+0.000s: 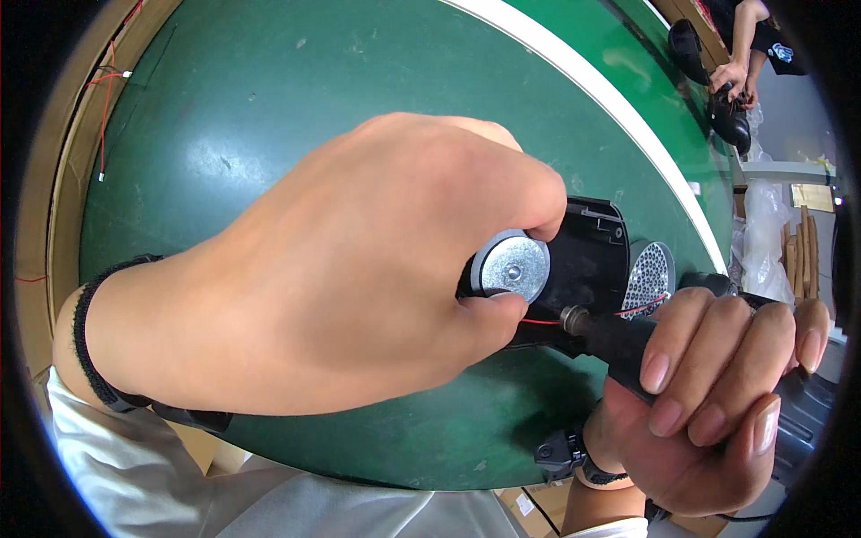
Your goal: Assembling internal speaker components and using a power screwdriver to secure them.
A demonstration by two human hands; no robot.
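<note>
My left hand [386,242] reaches over from the left, thumb and forefinger pinched round a small round speaker [514,273] whose silver metal back faces up. The speaker sits in or just over a black plastic housing [590,247], partly hidden by my hand. My right hand [708,403] is wrapped round a black hand tool [619,345]. The tool's short metal nozzle [572,318] points left into the housing, close to a red wire [540,322]. Whether the nozzle touches anything, I cannot tell. Right of the housing lies a perforated grey grille [649,276].
The green tabletop [296,99] has a white curved edge [619,103] at the far right. Red wires [106,125] with white plugs lie along a cardboard edge [67,161] at left. At the far right another person's hands [737,79] hold a black part, above clear plastic wrap [767,233].
</note>
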